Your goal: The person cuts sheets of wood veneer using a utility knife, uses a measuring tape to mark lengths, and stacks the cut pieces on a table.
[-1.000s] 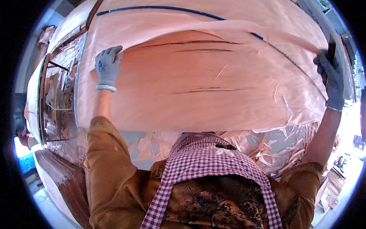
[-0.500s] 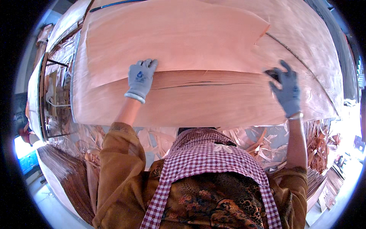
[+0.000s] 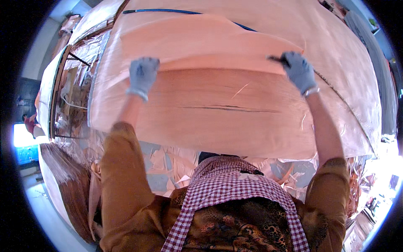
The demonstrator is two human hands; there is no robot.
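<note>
A thin pinkish-orange veneer sheet (image 3: pixel 210 44) lies over a wider veneer sheet (image 3: pixel 210 130) that has long dark splits near its middle. My left hand (image 3: pixel 142 75), in a grey-blue glove, has its fingers curled closed at the top sheet's left near edge, which bows up slightly. Also gloved, my right hand (image 3: pixel 300 73) is at that sheet's right end. It grips a small dark tool (image 3: pixel 277 59) whose narrow end points left; its exact kind is blurred.
A blue rod (image 3: pixel 163 11) lies at the far side, partly under the top sheet. A dark thin strip (image 3: pixel 340 94) runs along the right. Torn veneer scraps (image 3: pixel 168 164) cover the floor near me. A veneer stack (image 3: pixel 69 185) stands lower left, beside a metal frame (image 3: pixel 56 96).
Both hands have moved away from me, and the top sheet's near edge has shifted farther with them, baring more of the lower sheet. My left fingers have curled in; the right hand has moved left.
</note>
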